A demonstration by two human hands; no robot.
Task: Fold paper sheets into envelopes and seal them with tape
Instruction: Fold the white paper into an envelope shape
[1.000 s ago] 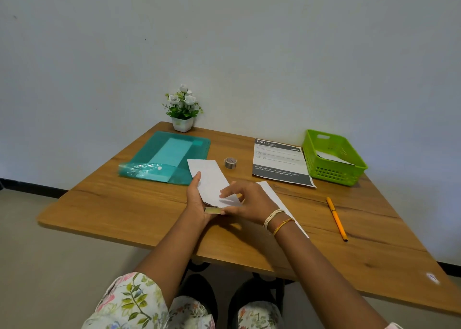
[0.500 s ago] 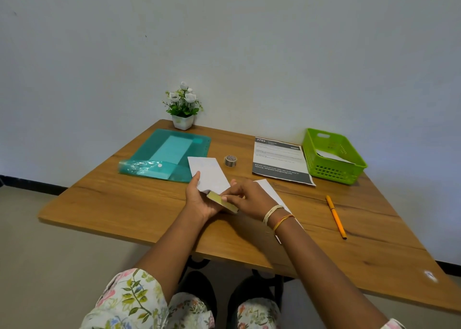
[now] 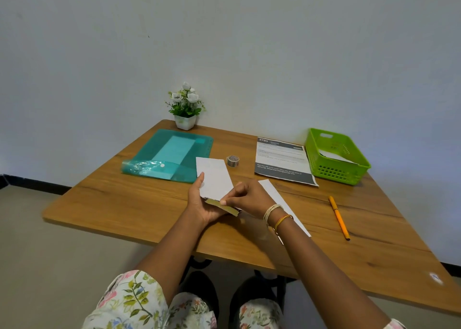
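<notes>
White folded paper point(image 3: 214, 176) sits at the middle of the wooden table point(image 3: 124, 204), its near end lifted in the left hand point(image 3: 203, 205). That hand cups the sheet from below, thumb lying up along the left edge, fingers curled under the near end. A strip of brownish tape point(image 3: 223, 206) runs across the near edge of the paper, over the left palm. The right hand point(image 3: 249, 196) comes in from the right with its fingers bent, index fingertip and thumb pinching down on the strip near its middle. The right wrist wears 2 bands point(image 3: 275, 215), 1 pale and 1 orange.

Under the right forearm lies another white sheet point(image 3: 277, 199), flat on the wood. Just beyond the folded paper stands a small roll of tape point(image 3: 233, 161), apart from it. A teal plastic folder point(image 3: 172, 154) lies to the left, its corner touching or slipping under the folded paper. A potted plant point(image 3: 185, 109) stands at the far edge. A printed page point(image 3: 282, 161) lies beside a green basket point(image 3: 334, 156) holding paper. An orange pencil point(image 3: 339, 217) lies right.
</notes>
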